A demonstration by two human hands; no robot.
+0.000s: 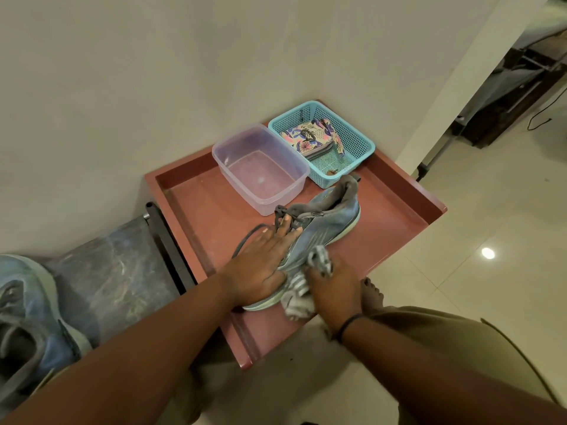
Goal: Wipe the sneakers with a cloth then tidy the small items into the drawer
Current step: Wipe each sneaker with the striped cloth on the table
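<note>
A blue sneaker (pixel 319 228) lies near the middle of the red surface (pixel 395 216). The left hand (pixel 260 265) presses flat, fingers straight, on its near half. The right hand (pixel 334 286) grips a striped grey cloth (pixel 302 289) against the shoe's right side. Farther off stand a clear tub (pixel 260 167) and a teal basket (pixel 322 142) holding what seems a patterned pouch (pixel 310 136).

A home hallway corner: plain walls (pixel 153 72), glossy floor tiles (pixel 475 240), a red shoe stand (pixel 395 207)
</note>
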